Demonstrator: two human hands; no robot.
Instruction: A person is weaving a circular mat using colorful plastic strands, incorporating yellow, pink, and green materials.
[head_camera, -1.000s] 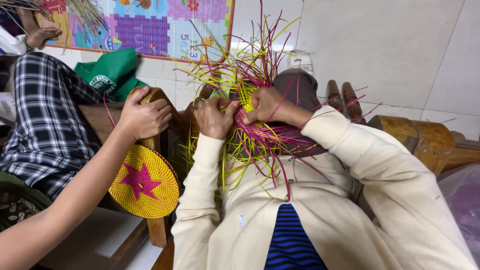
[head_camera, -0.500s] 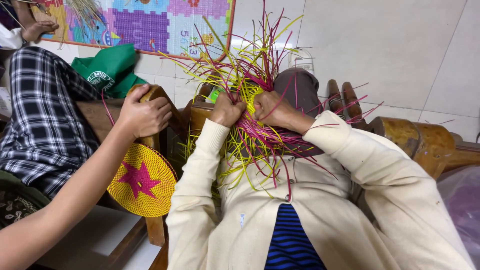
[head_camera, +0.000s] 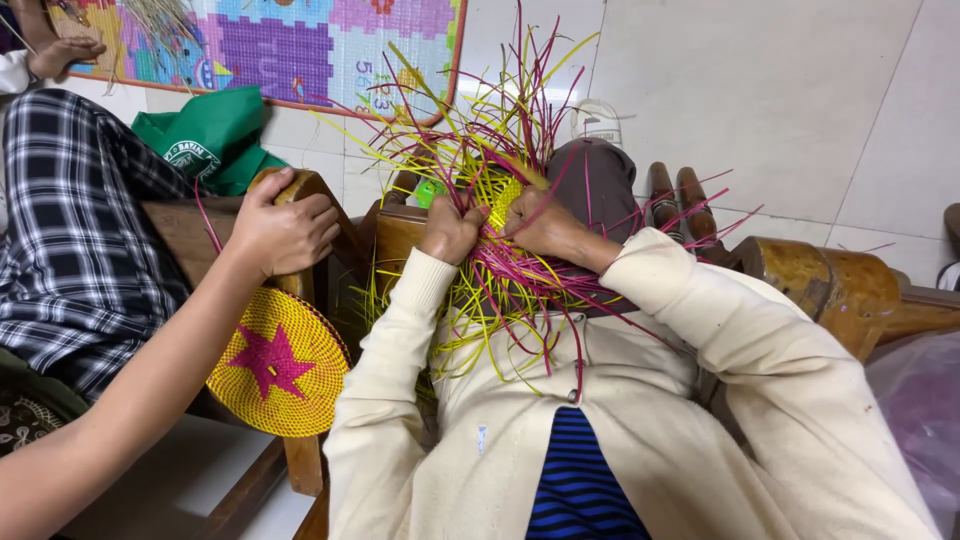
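Note:
A half-woven piece of yellow and magenta strips (head_camera: 500, 200) rests on my lap, its loose ends fanning up and outward. My left hand (head_camera: 450, 230) is closed on strips at its left side. Beside it, my right hand (head_camera: 545, 225) grips the strips near the middle. Both of my arms are in cream sleeves. The woven centre is mostly hidden under my hands.
Another person's hand (head_camera: 285, 232) rests on a wooden chair arm (head_camera: 310, 190) at left, above a round yellow woven disc with a magenta star (head_camera: 277, 363). A green bag (head_camera: 215, 135) and a colourful mat (head_camera: 290, 45) lie on the tiled floor. More wooden arms (head_camera: 830, 285) stand at right.
My left hand has shifted slightly right, closer to my right hand on the weave. The other person's hand stays on the chair arm.

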